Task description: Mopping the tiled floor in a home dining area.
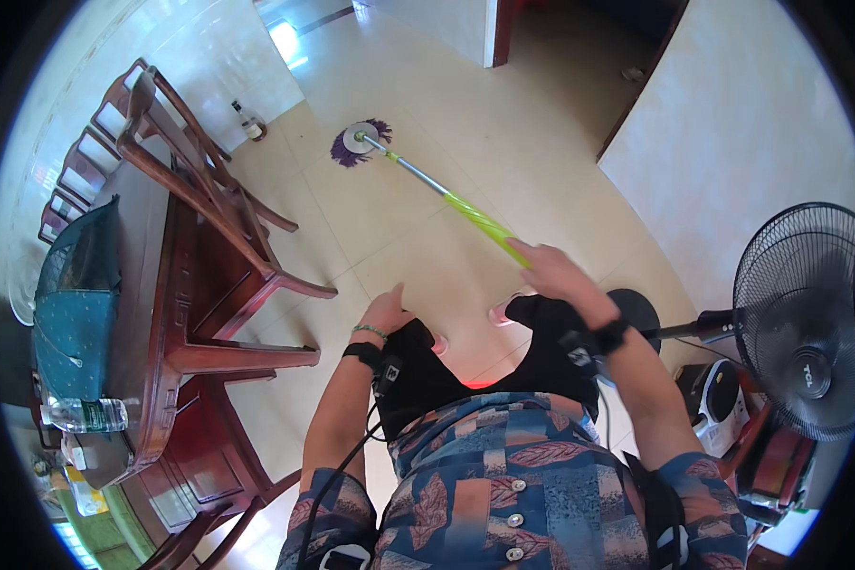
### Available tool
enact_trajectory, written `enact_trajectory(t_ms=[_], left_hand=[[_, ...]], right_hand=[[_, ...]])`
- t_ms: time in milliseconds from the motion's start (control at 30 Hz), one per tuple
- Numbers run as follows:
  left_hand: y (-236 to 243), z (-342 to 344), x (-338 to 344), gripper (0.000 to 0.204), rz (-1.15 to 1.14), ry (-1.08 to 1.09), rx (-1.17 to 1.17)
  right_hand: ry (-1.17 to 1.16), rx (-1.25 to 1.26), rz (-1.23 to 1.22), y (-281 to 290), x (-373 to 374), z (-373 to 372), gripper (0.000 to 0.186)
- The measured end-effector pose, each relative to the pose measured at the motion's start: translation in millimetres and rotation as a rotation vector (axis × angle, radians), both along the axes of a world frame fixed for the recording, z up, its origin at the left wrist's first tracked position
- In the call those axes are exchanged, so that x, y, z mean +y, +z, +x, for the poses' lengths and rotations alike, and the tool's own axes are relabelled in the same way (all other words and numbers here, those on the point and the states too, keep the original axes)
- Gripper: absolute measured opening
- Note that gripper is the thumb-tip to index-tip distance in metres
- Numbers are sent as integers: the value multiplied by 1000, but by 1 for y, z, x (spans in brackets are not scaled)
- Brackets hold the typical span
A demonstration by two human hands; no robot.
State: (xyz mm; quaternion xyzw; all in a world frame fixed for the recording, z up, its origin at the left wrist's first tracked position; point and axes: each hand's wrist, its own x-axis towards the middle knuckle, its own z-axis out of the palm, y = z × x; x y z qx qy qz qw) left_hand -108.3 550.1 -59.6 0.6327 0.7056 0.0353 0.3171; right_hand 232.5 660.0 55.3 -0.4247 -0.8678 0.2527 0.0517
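Here | right hand (559, 273): grip clamped on mop (442, 191) | left hand (383, 312): loosely apart | floor (399, 247) stretches from chair (211, 213) to wall (731, 123) edge

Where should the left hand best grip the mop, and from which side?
Probably the green handle, just ahead of the right hand, coming from the left: the mop slants forward-left, its straight handle is bare there, and the left hand is on that side.

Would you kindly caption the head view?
Right hand grips a green and silver mop, purple strands on beige tiles.
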Motion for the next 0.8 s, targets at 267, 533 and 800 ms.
enact_trajectory(t_ms=[267, 533, 800], left_hand=[[73, 224, 50, 94, 698, -504, -211], [137, 346, 9, 74, 665, -1040, -680], [117, 338, 87, 63, 755, -703, -95]], right_hand=[[-157, 39, -78, 214, -147, 196, 55], [-542, -422, 340, 351, -354, 267, 39], [-640, -199, 341, 296, -229, 196, 41]])
